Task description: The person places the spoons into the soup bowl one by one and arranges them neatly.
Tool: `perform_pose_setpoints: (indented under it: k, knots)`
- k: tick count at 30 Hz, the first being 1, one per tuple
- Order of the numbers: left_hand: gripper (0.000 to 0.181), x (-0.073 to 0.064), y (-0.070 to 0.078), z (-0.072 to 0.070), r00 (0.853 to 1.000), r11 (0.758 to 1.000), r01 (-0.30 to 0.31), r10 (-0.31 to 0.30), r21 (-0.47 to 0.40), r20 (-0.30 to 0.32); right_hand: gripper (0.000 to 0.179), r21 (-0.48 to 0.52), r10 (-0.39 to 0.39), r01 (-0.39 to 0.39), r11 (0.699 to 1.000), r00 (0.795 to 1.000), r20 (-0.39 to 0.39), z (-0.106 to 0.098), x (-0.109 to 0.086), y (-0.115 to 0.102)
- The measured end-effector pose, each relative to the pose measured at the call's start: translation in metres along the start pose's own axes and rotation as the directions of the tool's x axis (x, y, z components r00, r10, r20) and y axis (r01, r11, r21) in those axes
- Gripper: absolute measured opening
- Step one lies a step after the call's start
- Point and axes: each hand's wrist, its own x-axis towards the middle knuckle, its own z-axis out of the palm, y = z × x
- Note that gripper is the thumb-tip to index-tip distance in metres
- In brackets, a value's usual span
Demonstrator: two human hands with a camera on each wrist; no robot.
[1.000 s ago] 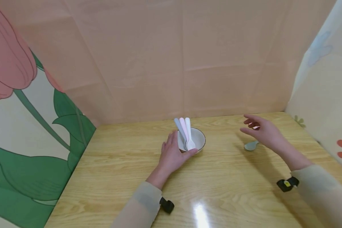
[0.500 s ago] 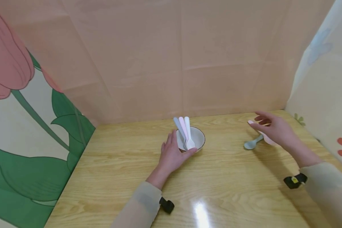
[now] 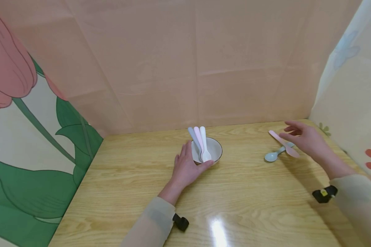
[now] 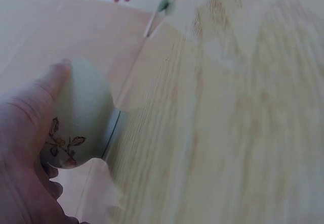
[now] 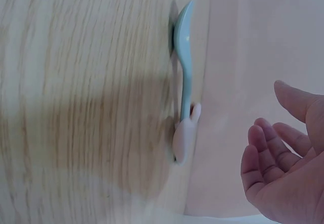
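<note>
My left hand point(image 3: 185, 171) grips a white bowl point(image 3: 216, 150) with a dark rim, thumb on the near side and fingers round the left. Leaf sprigs decorate the bowl's outside point(image 4: 83, 107) in the left wrist view. Standing in it are a white spoon point(image 3: 205, 154), a pink spoon point(image 3: 198, 133) and a grey-blue spoon point(image 3: 192, 133), handles up and leaning back. To the right, a second pink spoon point(image 3: 276, 137) lies across the handle of a light blue-green spoon point(image 3: 271, 157). Beside and above these, my right hand point(image 3: 309, 139) hovers with loosely bent fingers and holds nothing.
The wooden table point(image 3: 136, 192) ends at a pinkish cloth backdrop point(image 3: 154, 79). A tulip-patterned panel point(image 3: 43, 137) borders the left, and a flower-patterned panel point(image 3: 358, 103) the right. Each wrist wears a small black camera point(image 3: 181, 222).
My right hand has let go of the pink spoon, which now lies crossed over the blue-green one. The hand has drawn off to the right. My left hand stays on the bowl.
</note>
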Motion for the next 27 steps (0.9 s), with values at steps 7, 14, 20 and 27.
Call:
perform_pose_setpoints:
  k: [7, 14, 20, 27]
  knots:
    - [0.113, 0.000, 0.000, -0.001, 1.000, 1.000, -0.003, 0.003, -0.005, -0.001, 0.083, -0.006, 0.043, -0.043, 0.999, 0.998, 0.035, -0.001, 0.002, 0.006]
    - [0.114, 0.000, -0.002, 0.001, 1.000, 1.000, -0.008, 0.008, -0.006, -0.004, 0.081, -0.027, 0.068, -0.067, 0.997, 0.997, 0.043, 0.000, 0.004, 0.011]
    - [0.113, 0.000, -0.001, 0.001, 1.000, 1.000, -0.007, 0.007, -0.010, -0.003, 0.078, -0.019, 0.080, -0.079, 0.997, 0.996, 0.050, 0.006, 0.011, 0.022]
    - [0.114, 0.001, -0.001, 0.002, 1.000, 1.000, -0.008, 0.008, -0.005, -0.006, 0.081, -0.009, 0.094, -0.094, 0.996, 0.993, 0.074, 0.011, 0.018, 0.039]
